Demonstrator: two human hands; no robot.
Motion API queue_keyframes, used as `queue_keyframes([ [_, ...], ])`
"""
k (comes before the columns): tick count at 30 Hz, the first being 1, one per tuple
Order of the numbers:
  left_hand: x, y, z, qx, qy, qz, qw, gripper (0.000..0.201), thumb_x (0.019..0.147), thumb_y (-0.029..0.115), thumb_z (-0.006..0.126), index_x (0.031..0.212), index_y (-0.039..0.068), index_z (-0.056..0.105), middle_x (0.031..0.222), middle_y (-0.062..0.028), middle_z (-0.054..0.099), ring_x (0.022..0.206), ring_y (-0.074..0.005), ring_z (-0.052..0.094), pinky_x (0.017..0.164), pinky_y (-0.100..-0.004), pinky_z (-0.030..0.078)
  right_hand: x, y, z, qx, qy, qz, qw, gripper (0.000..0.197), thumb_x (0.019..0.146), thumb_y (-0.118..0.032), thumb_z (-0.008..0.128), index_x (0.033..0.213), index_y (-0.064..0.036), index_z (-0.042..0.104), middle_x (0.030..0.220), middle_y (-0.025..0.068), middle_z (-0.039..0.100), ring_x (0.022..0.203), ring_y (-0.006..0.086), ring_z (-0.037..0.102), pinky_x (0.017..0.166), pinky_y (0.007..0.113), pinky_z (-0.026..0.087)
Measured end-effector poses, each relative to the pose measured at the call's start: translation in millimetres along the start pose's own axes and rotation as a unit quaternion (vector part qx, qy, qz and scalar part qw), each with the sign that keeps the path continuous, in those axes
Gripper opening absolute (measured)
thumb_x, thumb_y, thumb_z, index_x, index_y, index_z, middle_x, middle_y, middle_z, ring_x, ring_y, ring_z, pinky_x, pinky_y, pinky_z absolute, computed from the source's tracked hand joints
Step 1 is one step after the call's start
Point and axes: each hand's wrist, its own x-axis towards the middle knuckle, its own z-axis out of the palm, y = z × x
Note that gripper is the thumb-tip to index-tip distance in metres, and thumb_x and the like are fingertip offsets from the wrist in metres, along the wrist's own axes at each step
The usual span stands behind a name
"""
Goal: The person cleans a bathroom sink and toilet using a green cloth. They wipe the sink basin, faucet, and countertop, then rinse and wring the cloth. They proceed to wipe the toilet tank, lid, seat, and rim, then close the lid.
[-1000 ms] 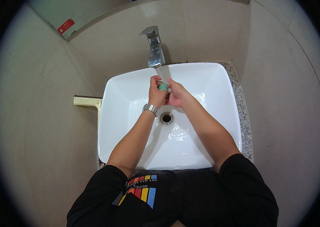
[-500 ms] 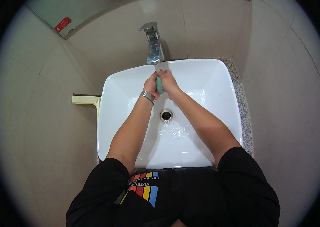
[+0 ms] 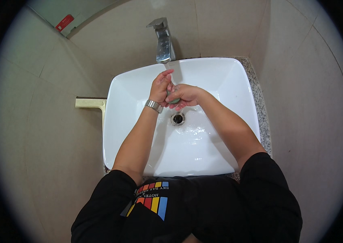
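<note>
Your two hands are together over the white sink (image 3: 196, 160), a bit to the far side of its middle. Between them is a small green lump (image 3: 174, 101), round at the edge and partly covered by your fingers. Your right hand (image 3: 187, 94) comes in from the right and pinches the green lump, with the thumb on the side toward you. Your left hand (image 3: 161, 86) is just to the left, and the two hands touch. Some of its fingers stick out to the far right, and the rest are hidden, so I cannot tell if they press on the green lump too.

The drain hole (image 3: 178, 118) is on the near side of your hands, with a shiny ring around it. The sink has bright, shiny spots near the hole. Past your hands, at the far edge of the sink, stands the silver tap (image 3: 163, 43). Its spout points down toward you and is near your left fingers.

You have a silver watch (image 3: 154, 106) on your left wrist. Your black shirt (image 3: 216, 206) has colored stripes on the chest. On the left of the sink is a cream handle (image 3: 90, 103). Speckled stone (image 3: 264, 123) shows along the right side. Far to the left there is a red label (image 3: 65, 23).
</note>
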Motion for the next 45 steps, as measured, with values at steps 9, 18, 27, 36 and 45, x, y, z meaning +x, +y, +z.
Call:
queue_keyframes([
  [9, -23.8, 22.7, 31.6, 0.097, 0.090, 0.006, 0.991, 0.020, 0.099, 0.021, 0.050, 0.104, 0.005, 0.059, 0.055, 0.0057, 0.038, 0.043, -0.0038, 0.031, 0.039, -0.0217, 0.028, 10.6, 23.3, 22.8, -0.311, 0.147, -0.106, 0.933, 0.018, 0.078, -0.010, 0.068, 0.090, 0.0021, 0.061, 0.087, 0.0157, 0.067, 0.076, 0.0239, 0.064, 0.065, 0.035, 0.050],
  [18, -34.8, 31.6, 44.5, 0.051, 0.209, -0.014, 0.976, 0.020, 0.101, 0.020, 0.042, 0.101, 0.005, 0.054, 0.055, 0.0038, 0.038, 0.042, -0.0058, 0.029, 0.038, -0.0236, 0.027, 5.6, 43.5, 50.1, -0.434, 0.285, -0.168, 0.838, 0.023, 0.083, -0.011, 0.062, 0.098, 0.0051, 0.055, 0.094, 0.0252, 0.065, 0.091, 0.0387, 0.063, 0.080, 0.043, 0.050],
  [27, -40.5, 38.0, 48.1, 0.025, 0.260, -0.009, 0.965, 0.020, 0.101, 0.018, 0.039, 0.102, 0.003, 0.052, 0.056, 0.0020, 0.036, 0.041, -0.0078, 0.027, 0.037, -0.0255, 0.026, -0.6, 44.2, 70.0, -0.464, 0.356, -0.156, 0.796, 0.023, 0.084, -0.009, 0.055, 0.103, 0.0010, 0.046, 0.088, 0.0248, 0.064, 0.083, 0.0420, 0.063, 0.073, 0.049, 0.050],
  [36, -57.8, 48.5, 63.3, 0.071, 0.078, -0.071, 0.992, 0.022, 0.092, 0.020, 0.053, 0.103, 0.002, 0.059, 0.069, -0.0012, 0.052, 0.057, -0.0102, 0.047, 0.053, -0.0254, 0.042, -37.9, 52.2, 63.8, -0.381, 0.296, -0.246, 0.841, 0.038, 0.079, -0.020, 0.067, 0.108, -0.0036, 0.050, 0.096, 0.0192, 0.065, 0.091, 0.0351, 0.064, 0.079, 0.043, 0.050],
  [45, 27.9, 155.6, 80.0, 0.680, 0.102, 0.385, 0.616, 0.045, 0.085, 0.033, 0.061, 0.121, 0.005, 0.058, 0.124, -0.0119, 0.059, 0.116, -0.0306, 0.054, 0.103, -0.0414, 0.038, -186.4, 12.0, 59.4, -0.312, 0.313, -0.144, 0.885, 0.052, 0.079, -0.029, 0.073, 0.113, -0.0033, 0.045, 0.101, 0.0127, 0.062, 0.089, 0.0255, 0.062, 0.075, 0.034, 0.049],
])
